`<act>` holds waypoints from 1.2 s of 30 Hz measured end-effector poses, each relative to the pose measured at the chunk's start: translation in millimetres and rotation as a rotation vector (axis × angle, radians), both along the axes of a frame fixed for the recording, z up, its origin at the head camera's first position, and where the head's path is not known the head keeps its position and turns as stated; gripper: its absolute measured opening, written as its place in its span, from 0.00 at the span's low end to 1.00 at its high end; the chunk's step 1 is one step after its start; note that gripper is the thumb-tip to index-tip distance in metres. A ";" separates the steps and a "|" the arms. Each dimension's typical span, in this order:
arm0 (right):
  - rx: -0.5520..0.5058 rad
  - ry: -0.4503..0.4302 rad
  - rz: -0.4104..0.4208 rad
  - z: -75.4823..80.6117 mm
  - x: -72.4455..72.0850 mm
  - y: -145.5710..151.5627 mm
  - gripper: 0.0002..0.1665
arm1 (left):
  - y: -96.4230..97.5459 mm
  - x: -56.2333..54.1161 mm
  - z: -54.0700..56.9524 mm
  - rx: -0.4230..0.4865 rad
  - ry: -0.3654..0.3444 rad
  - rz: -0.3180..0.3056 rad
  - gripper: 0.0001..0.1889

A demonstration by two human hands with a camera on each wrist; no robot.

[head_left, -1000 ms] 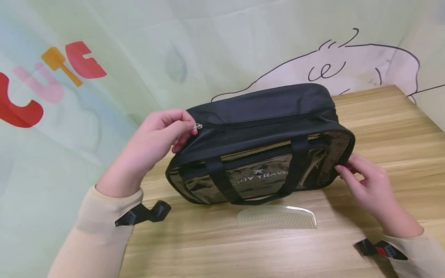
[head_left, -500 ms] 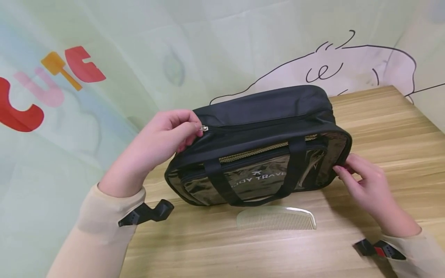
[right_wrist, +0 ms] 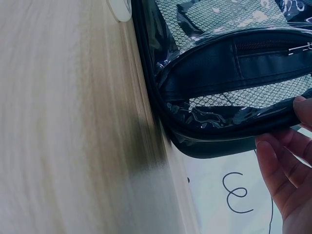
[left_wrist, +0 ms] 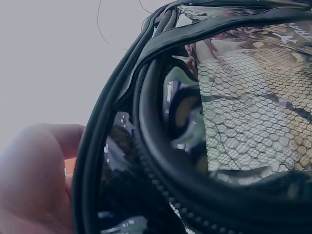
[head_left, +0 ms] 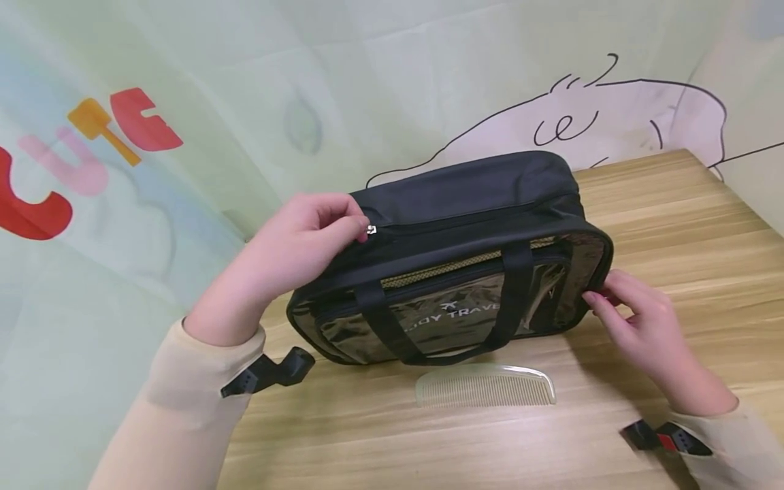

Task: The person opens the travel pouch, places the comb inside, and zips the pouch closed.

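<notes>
A black toiletry bag (head_left: 471, 187) with clear panels and white lettering stands upright on the table. Along its top runs a zipper, and my left hand (head_left: 294, 248) pinches the metal zipper pull (head_left: 371, 230) near the left end. At the bag's lower right side, my right hand (head_left: 646, 333) grips the edge between thumb and fingers; the right wrist view shows those fingers (right_wrist: 273, 161) on the dark piping. The strap handle (head_left: 517, 299) hangs down the front. In the left wrist view, the bag's side hides part of my left hand (left_wrist: 36, 178).
A pale translucent comb (head_left: 486, 386) lies flat on the wood-grain table (head_left: 441, 449), just in front of the bag. Behind the table hangs a printed curtain (head_left: 245, 88) with coloured letters and a line drawing. Each wrist wears a small black camera (head_left: 269, 371).
My left hand has drawn the zipper pull a short way to the right along the bag's top. The right hand keeps its grip at the side. The whole view has shifted slightly.
</notes>
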State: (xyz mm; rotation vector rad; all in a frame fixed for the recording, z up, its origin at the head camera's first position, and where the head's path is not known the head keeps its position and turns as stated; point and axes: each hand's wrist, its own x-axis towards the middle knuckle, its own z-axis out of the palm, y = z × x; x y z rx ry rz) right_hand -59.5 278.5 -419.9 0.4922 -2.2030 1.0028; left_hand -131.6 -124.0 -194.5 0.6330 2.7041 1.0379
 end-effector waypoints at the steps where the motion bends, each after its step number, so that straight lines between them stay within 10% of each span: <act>1: -0.001 0.008 0.001 -0.4 -0.4 0.1 0.02 | 0.2 0.0 0.0 -0.005 -0.001 -0.002 0.12; 36: 0.000 -0.013 -0.016 -1.2 -0.4 -1.7 0.13 | 23.8 -6.6 2.1 -0.276 0.095 -0.093 0.15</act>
